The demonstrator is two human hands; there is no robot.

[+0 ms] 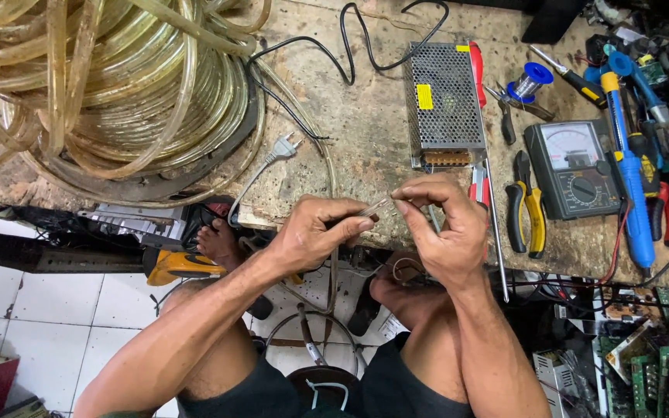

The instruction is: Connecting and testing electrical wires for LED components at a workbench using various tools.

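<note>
Clear, thin plastic strip end (375,207) pinched between fingertips of left hand (315,232) and right hand (443,224), just before perforated grey metal power supply box (443,97); joining unfinished, white two-pin plug (282,147) lying loose beyond left fingers.

Your desk (365,131) is a worn, stained slab and it's pretty loaded. Far left you've got a big coil of clear yellowish tubing (110,77) sitting on it, with a white two-pin plug (282,147) lying just beside the coil and a black cable (350,54) looping across the top. In the middle sits a perforated metal power supply box (443,101). To its right there's a solder spool (532,80), yellow-handled pliers (528,209), an analog multimeter (574,170) and a blue-handled tool (629,178).
</note>
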